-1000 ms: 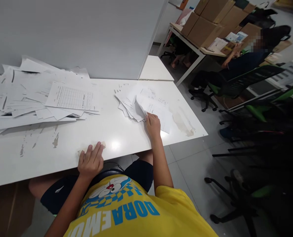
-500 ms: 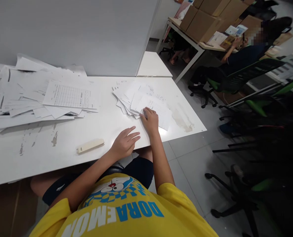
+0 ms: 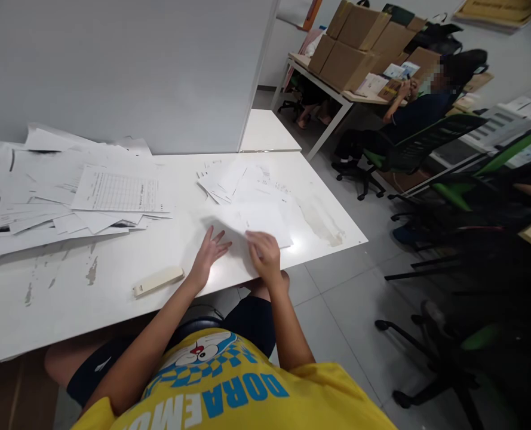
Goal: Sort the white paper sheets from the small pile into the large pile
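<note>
My left hand (image 3: 209, 254) lies open, fingers spread, on the white table (image 3: 113, 286) at the left edge of a single white sheet (image 3: 260, 220). My right hand (image 3: 263, 254) is curled on the near edge of that same sheet, fingers bent and pinching it. The sheet lies near the table's front edge, just in front of a small fanned pile of papers (image 3: 233, 179). A cream oblong object (image 3: 158, 280) rests on the table to the left of my left hand.
A big loose heap of printed sheets (image 3: 68, 191) covers the table's left. A grey partition (image 3: 135, 71) stands behind. To the right are green office chairs (image 3: 426, 143), a seated person (image 3: 417, 107) and a desk with cardboard boxes (image 3: 350, 54).
My right hand has drawn one sheet off the small pile toward the front edge. My left hand left the cream object, moved right and now lies on the sheet.
</note>
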